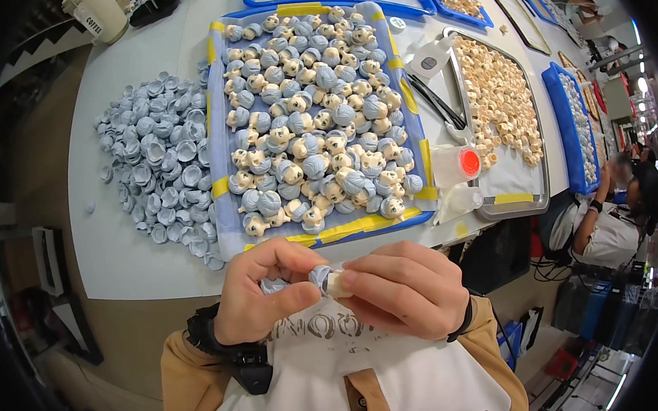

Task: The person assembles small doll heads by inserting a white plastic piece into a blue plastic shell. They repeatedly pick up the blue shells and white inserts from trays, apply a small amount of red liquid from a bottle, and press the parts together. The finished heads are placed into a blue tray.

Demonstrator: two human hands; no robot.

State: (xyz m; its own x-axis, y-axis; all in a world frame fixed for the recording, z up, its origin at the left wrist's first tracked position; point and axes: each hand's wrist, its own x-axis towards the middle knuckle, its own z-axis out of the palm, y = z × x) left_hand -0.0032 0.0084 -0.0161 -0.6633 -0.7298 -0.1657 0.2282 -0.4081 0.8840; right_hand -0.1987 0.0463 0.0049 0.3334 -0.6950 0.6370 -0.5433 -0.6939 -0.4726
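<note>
pinching one blue shell (319, 277), left hand (257, 294) nearly closed, cupping another shell (273, 286); right hand (409, 287), equally closed, grips one cream piece (337, 284).

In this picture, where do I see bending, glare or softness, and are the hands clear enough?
Head view: fisheye distortion bends the white table toward the left; head view: a strip lamp at far right glares white; head view: the co-worker looks soft, while the left hand and right hand look fairly sharp.
</note>
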